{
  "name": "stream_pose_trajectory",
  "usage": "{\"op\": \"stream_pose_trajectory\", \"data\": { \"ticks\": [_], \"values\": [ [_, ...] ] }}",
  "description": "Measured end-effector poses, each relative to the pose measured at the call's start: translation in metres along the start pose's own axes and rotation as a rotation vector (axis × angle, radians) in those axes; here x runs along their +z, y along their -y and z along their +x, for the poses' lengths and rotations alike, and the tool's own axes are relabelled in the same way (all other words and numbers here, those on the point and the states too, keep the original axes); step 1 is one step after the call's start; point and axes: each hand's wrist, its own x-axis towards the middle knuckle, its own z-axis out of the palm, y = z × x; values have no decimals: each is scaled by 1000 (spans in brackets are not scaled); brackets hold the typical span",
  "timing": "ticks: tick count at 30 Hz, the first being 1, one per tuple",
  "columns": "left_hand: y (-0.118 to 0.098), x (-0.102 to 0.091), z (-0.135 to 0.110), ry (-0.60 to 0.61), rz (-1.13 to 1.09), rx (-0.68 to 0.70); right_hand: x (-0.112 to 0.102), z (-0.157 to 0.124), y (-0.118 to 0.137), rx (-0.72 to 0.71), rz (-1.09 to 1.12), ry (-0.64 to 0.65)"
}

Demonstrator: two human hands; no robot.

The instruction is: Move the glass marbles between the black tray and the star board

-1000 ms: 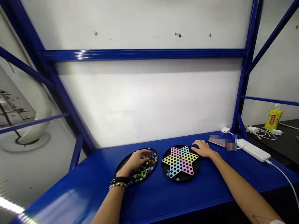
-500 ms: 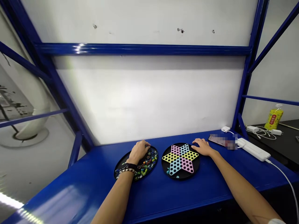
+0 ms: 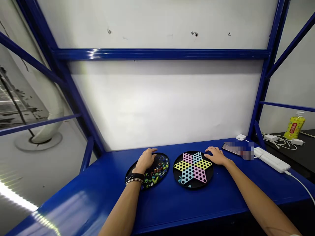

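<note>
My left hand is over the far left part of a round black tray. Its finger and thumb stretch out to the right with a gap between them, and nothing shows in them. Part of the tray lies hidden under the hand and wrist. Loose glass marbles in mixed colours lie in it. To the right is a Chinese checkers board, a pink, blue and yellow star with black holes on a round black base. At its upper right edge rests my right hand, fingers spread, fingertips at the rim.
A phone lies beyond my right hand, beside a white power strip with a cable. A small white adapter sits at the back. Blue frame posts enclose the blue table. A yellow bottle stands on the dark table at right.
The view has swung slightly left. My left hand has drawn a little left over the tray, and its finger and thumb are farther apart. The right hand stays at the board's edge.
</note>
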Motion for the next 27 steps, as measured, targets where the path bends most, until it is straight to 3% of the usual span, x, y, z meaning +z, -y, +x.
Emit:
{"op": "stream_pose_trajectory", "data": {
  "ticks": [6, 10, 14, 19, 23, 25, 27],
  "values": [
    [7, -5, 1, -16, 27, -25, 0, 0, 0, 5, -1, 0],
    [26, -16, -1, -71, 63, -147, -2, -2, 2, 2, -13, 10],
    [32, -10, -2, 7, 78, -92, -2, -3, 3, 6, -12, 16],
    [22, -3, 0, 18, 79, -75, -2, -2, 2, 6, -6, 13],
    [4, -18, -6, 35, -41, -48, -2, -2, 3, 2, -17, 14],
    [-15, -28, -12, 108, -218, 8, -3, -2, 3, 2, -21, 14],
    [-38, -35, -20, 271, -369, 98, -3, -2, 3, 1, -19, 13]
  ]
}}
